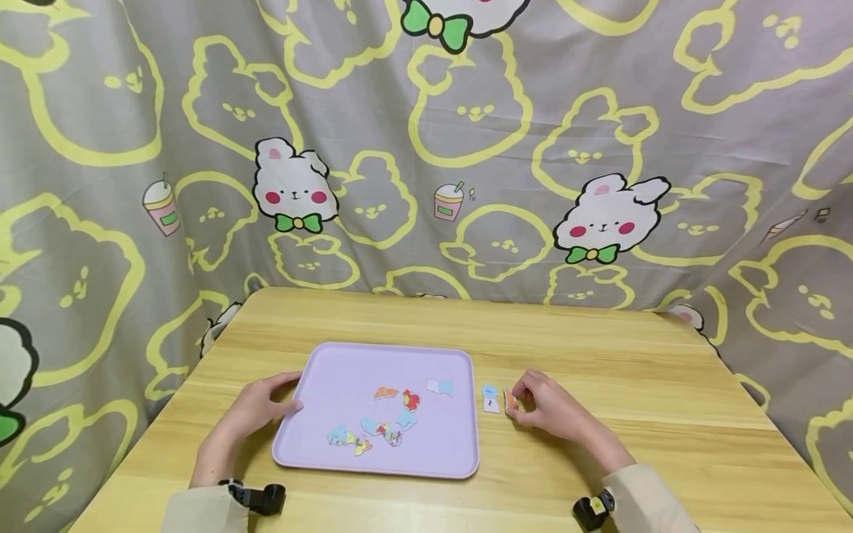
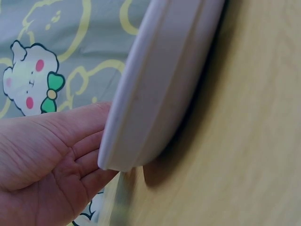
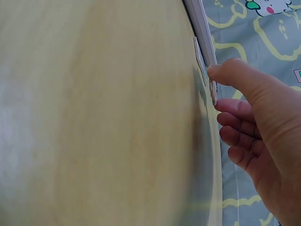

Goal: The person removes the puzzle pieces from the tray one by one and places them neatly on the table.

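Observation:
A lilac tray [image 1: 333, 370] lies on the table with several small, irregular picture pieces on it. Against its left rim rests my left hand [image 1: 256, 403], fingers fairly straight; in the left wrist view, some of those fingers pass behind the tray's edge [image 2: 155, 80]. To the right of the tray, my right hand [image 1: 549, 403] pinches a thin orange picture piece [image 1: 509, 400] between thumb and fingers, with the piece seen edge-on in the right wrist view. Between that piece and the tray, a blue-and-white picture piece [image 1: 490, 400] lies on the wood.
On the tray are an orange piece [image 1: 385, 393], a red piece [image 1: 411, 400], a blue-and-white piece [image 1: 440, 387] and, lower down, joined or overlapping pieces [image 1: 389, 429]. The wooden table [image 1: 566, 333] meets a patterned curtain [image 1: 393, 244] at the back and sides.

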Motion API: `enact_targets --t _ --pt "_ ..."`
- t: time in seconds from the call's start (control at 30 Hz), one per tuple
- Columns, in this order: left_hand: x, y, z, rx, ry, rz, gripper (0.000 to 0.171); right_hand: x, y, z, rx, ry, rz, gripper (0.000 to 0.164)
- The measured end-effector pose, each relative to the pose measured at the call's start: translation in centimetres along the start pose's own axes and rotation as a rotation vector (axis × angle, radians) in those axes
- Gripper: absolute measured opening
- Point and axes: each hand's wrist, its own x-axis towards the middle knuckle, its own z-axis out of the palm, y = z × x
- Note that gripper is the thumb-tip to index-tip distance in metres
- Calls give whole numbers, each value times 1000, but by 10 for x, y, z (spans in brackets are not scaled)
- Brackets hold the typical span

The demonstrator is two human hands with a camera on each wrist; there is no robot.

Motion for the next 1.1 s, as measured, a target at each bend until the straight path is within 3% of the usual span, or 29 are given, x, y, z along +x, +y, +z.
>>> enact_targets --t 0.37,0.7,1.1 --pt "2 0 -1 -11 -15 -19 60 1 0 1 -76 -17 -3 16" --pt "0 0 -1 -26 -21 -32 61 1 0 1 -65 -18 -11 22" --pt "-1 2 -1 -20 -13 -31 60 17 -14 2 -7 2 -120 33"
